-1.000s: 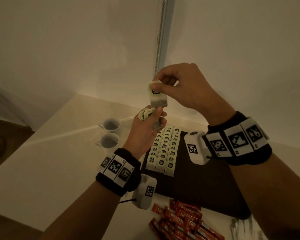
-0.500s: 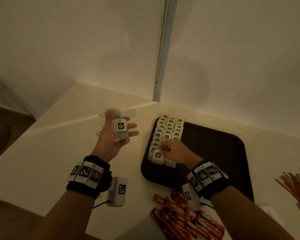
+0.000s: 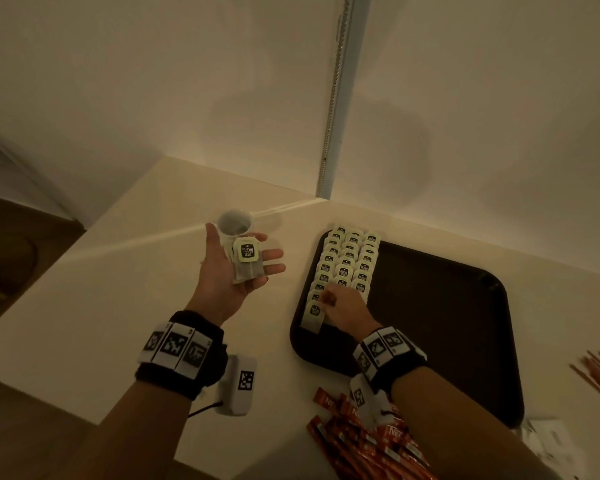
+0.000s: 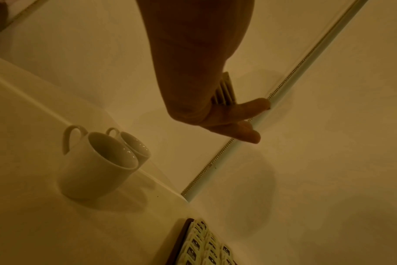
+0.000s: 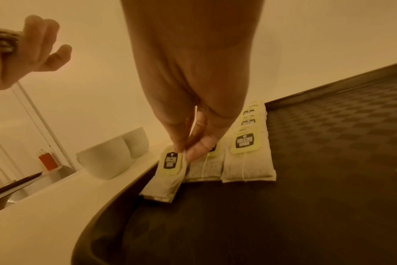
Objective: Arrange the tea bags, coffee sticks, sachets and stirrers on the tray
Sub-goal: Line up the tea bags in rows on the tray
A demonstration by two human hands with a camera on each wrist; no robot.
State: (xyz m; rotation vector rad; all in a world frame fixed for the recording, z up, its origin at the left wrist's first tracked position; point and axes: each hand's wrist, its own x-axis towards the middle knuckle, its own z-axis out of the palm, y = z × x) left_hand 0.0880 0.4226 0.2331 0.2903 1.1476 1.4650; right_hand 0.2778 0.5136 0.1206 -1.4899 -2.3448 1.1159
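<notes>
The dark checker-textured tray (image 5: 329, 161) carries three rows of tea bags (image 3: 349, 261). Right hand (image 3: 347, 311) pinches the tag of the nearest left-row tea bag (image 5: 168, 172) between thumb and fingertips. Left hand (image 3: 234, 271), palm up and fingers relaxed, carries stacked tea bags (image 3: 246, 263).

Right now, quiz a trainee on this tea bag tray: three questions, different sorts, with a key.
1. True or false: the right hand pinches a tea bag at the near end of the rows on the tray.
2. The spare tea bags rest on the left hand, which is: A) palm up B) closed in a fist C) flat on the table.
3. Fill in: the red coffee sticks lie ____ the tray.

Key: 1 true; 2 A; 3 off (on the table, near side).
</notes>
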